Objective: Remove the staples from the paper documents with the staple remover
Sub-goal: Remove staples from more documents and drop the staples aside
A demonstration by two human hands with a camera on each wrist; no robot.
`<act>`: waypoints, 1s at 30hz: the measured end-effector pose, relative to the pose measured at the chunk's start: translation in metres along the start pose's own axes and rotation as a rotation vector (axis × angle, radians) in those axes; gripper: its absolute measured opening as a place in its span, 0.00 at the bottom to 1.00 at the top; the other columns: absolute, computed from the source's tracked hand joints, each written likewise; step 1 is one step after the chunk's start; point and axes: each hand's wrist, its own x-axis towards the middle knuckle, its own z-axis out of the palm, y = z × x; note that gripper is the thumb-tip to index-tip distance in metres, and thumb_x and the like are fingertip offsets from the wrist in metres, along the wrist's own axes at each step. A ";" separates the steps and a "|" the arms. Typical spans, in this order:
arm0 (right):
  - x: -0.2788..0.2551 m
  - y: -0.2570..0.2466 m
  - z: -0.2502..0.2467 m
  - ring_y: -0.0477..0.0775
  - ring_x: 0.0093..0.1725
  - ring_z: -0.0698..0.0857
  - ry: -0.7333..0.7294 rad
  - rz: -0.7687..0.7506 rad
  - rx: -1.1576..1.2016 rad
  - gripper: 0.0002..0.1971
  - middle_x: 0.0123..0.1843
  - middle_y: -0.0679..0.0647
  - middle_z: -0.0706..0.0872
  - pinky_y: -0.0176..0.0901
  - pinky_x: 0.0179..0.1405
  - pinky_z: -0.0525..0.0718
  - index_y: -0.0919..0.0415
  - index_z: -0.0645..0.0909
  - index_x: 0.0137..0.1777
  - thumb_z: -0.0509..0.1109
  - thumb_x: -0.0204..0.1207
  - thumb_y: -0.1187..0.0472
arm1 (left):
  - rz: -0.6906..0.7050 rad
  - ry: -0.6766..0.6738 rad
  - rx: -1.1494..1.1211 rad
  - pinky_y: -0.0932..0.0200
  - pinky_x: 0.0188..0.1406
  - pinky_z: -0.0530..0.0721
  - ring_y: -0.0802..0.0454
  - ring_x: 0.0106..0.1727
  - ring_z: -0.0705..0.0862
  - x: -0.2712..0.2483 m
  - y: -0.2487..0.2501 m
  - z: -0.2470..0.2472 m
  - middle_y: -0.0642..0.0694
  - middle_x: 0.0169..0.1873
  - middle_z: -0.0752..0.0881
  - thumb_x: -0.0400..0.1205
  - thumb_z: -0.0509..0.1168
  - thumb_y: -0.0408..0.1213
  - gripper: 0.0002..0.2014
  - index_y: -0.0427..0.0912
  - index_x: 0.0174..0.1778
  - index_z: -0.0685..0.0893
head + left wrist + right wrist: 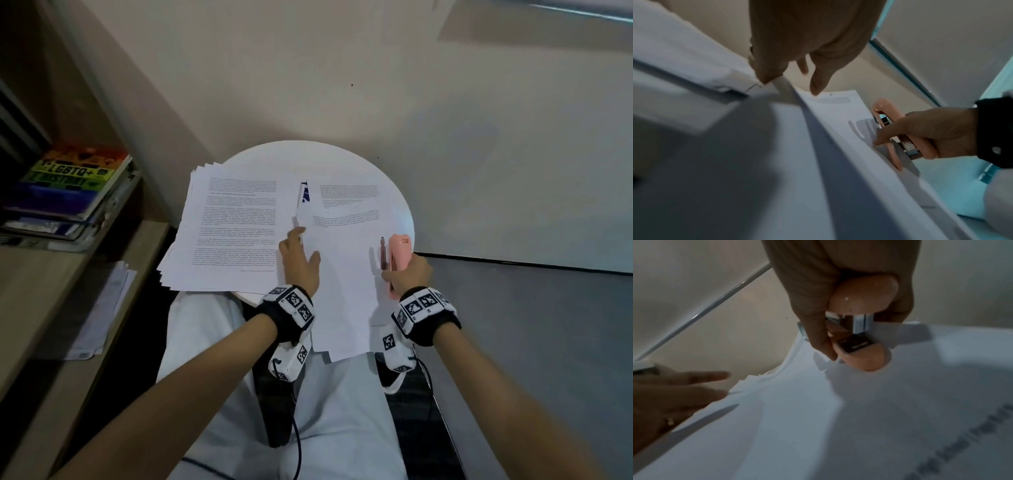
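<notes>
Right hand [409, 272] gripping pink staple remover [399, 251] at 3 o'clock; left hand [299, 262] spread flat on documents [342, 274]. Best pressing firmly, prying slowly.

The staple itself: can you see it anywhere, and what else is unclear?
- Staple: not discernible in any view; too small in head view, blurred in wrist views.
- Printed text on the papers: too small to read.
- Pink tool tip: partly hidden by the right hand.

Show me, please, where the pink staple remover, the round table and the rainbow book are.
pink staple remover [400, 247], head view, its top shell.
round table [394, 178], head view, bare top near the far rim.
rainbow book [73, 178], head view, its cover.
</notes>
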 end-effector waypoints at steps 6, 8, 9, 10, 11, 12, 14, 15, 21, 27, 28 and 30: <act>-0.002 0.007 -0.014 0.64 0.52 0.85 -0.042 0.013 -0.009 0.20 0.56 0.68 0.86 0.45 0.44 0.79 0.73 0.81 0.58 0.77 0.66 0.70 | -0.151 0.022 -0.018 0.60 0.49 0.71 0.49 0.49 0.75 0.026 0.002 -0.006 0.44 0.49 0.76 0.86 0.54 0.31 0.17 0.37 0.72 0.69; -0.003 0.008 -0.017 0.61 0.46 0.82 -0.049 0.015 -0.005 0.19 0.56 0.68 0.85 0.43 0.43 0.77 0.74 0.81 0.58 0.76 0.66 0.71 | -0.159 0.016 -0.095 0.63 0.41 0.76 0.49 0.45 0.76 0.036 0.001 -0.006 0.43 0.46 0.78 0.86 0.56 0.30 0.15 0.37 0.68 0.73; -0.004 0.009 -0.018 0.58 0.44 0.80 -0.049 0.015 0.003 0.19 0.56 0.68 0.86 0.42 0.42 0.76 0.74 0.81 0.57 0.76 0.66 0.71 | -0.183 0.020 -0.170 0.62 0.37 0.80 0.48 0.40 0.77 0.039 0.003 -0.007 0.42 0.43 0.80 0.85 0.57 0.29 0.12 0.37 0.65 0.75; -0.004 0.010 -0.019 0.57 0.43 0.79 -0.046 0.020 0.012 0.18 0.55 0.68 0.86 0.42 0.41 0.76 0.75 0.81 0.57 0.76 0.66 0.72 | -0.210 0.020 -0.237 0.57 0.37 0.83 0.47 0.36 0.78 0.042 0.003 -0.008 0.41 0.40 0.81 0.84 0.59 0.28 0.10 0.37 0.61 0.75; -0.004 0.011 -0.019 0.57 0.42 0.79 -0.044 0.028 0.020 0.17 0.53 0.68 0.86 0.42 0.40 0.76 0.75 0.81 0.56 0.76 0.66 0.72 | -0.226 0.023 -0.272 0.50 0.38 0.85 0.46 0.33 0.79 0.044 0.004 -0.009 0.41 0.37 0.81 0.83 0.60 0.26 0.09 0.39 0.58 0.73; -0.004 0.011 -0.020 0.57 0.41 0.79 -0.047 0.039 0.023 0.16 0.51 0.67 0.86 0.42 0.39 0.76 0.76 0.81 0.55 0.76 0.66 0.72 | -0.222 0.023 -0.269 0.44 0.39 0.85 0.46 0.32 0.78 0.046 0.003 -0.010 0.42 0.34 0.81 0.82 0.60 0.25 0.10 0.41 0.55 0.71; -0.002 0.014 -0.022 0.58 0.40 0.80 -0.047 0.065 0.025 0.16 0.50 0.67 0.86 0.43 0.38 0.77 0.76 0.82 0.53 0.76 0.66 0.72 | -0.191 0.033 -0.246 0.45 0.36 0.83 0.47 0.29 0.77 0.050 0.001 -0.014 0.39 0.33 0.80 0.82 0.59 0.24 0.11 0.44 0.53 0.70; 0.000 0.017 -0.022 0.59 0.40 0.80 -0.054 0.077 0.021 0.17 0.51 0.68 0.87 0.43 0.38 0.77 0.75 0.82 0.53 0.76 0.65 0.71 | -0.177 0.041 -0.227 0.46 0.34 0.82 0.47 0.28 0.75 0.051 0.001 -0.017 0.36 0.33 0.79 0.82 0.58 0.24 0.11 0.45 0.51 0.70; -0.001 0.018 -0.019 0.59 0.41 0.80 -0.074 0.083 -0.005 0.17 0.52 0.69 0.86 0.43 0.38 0.77 0.76 0.81 0.54 0.76 0.66 0.71 | -0.310 -0.081 -0.153 0.35 0.56 0.85 0.39 0.46 0.84 0.057 -0.011 -0.016 0.30 0.53 0.85 0.81 0.64 0.35 0.05 0.41 0.50 0.82; -0.003 0.016 -0.017 0.59 0.38 0.80 -0.103 0.094 -0.027 0.16 0.44 0.63 0.82 0.41 0.30 0.76 0.75 0.81 0.53 0.76 0.67 0.70 | -0.354 -0.181 -0.154 0.45 0.55 0.85 0.40 0.47 0.86 0.052 -0.008 -0.014 0.40 0.44 0.87 0.64 0.74 0.50 0.21 0.41 0.47 0.86; -0.002 0.015 -0.017 0.59 0.39 0.80 -0.101 0.089 -0.024 0.15 0.43 0.63 0.82 0.43 0.33 0.76 0.74 0.81 0.52 0.76 0.66 0.70 | -0.354 -0.204 -0.143 0.48 0.45 0.84 0.42 0.38 0.83 0.051 -0.004 -0.014 0.43 0.33 0.84 0.64 0.74 0.51 0.15 0.44 0.35 0.83; 0.000 0.017 -0.017 0.59 0.40 0.81 -0.106 0.084 -0.012 0.15 0.43 0.62 0.82 0.43 0.35 0.77 0.73 0.82 0.51 0.77 0.65 0.70 | -0.328 -0.264 -0.129 0.56 0.33 0.74 0.47 0.28 0.74 0.049 0.003 -0.015 0.46 0.23 0.74 0.70 0.75 0.49 0.20 0.45 0.22 0.72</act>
